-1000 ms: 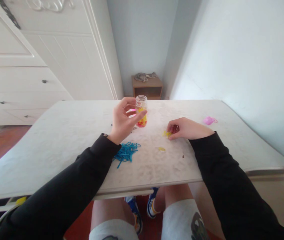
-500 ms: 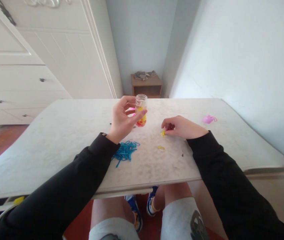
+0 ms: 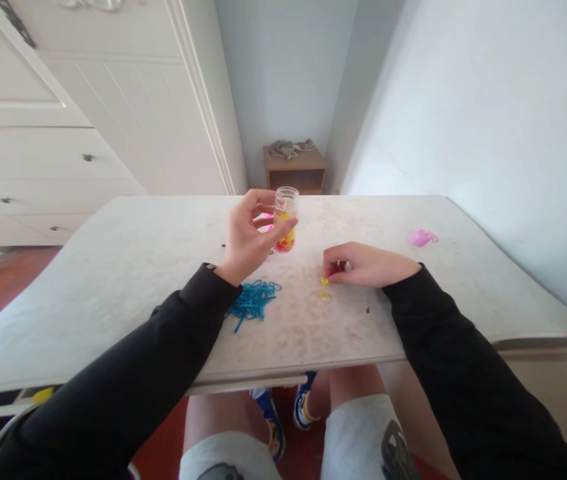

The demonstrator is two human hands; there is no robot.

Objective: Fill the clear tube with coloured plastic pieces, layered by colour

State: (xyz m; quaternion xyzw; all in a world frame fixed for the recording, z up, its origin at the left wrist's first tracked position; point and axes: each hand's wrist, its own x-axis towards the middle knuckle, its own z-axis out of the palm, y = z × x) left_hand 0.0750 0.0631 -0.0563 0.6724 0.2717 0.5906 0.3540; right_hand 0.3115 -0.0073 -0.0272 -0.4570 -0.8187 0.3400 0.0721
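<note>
My left hand [image 3: 250,233] is closed round a small clear jar [image 3: 287,200], which stands upright and has no lid on it. Yellow and red pieces lie in its lower part. My right hand [image 3: 358,263] is low over the table, its thumb and fingers pinched on a small yellow piece [image 3: 324,282] whose exact kind I cannot make out. Just below those fingertips another yellow piece [image 3: 323,294] lies on the tabletop. Nearer me, beside my left wrist, is a pile of thin blue loop-shaped pieces [image 3: 254,301].
The white table [image 3: 163,230] spans the view in front of me. A pink pouch-like thing [image 3: 420,237] lies at the right, and something pink [image 3: 268,228] shows partly behind my left fingers. A dark red speck [image 3: 368,309] is near my right sleeve. Beyond stands a wooden cabinet [image 3: 296,160].
My right hand has come down slightly towards the loose yellow piece, with the pinched piece still at its fingertips. The jar in my left hand stays nearly in place.
</note>
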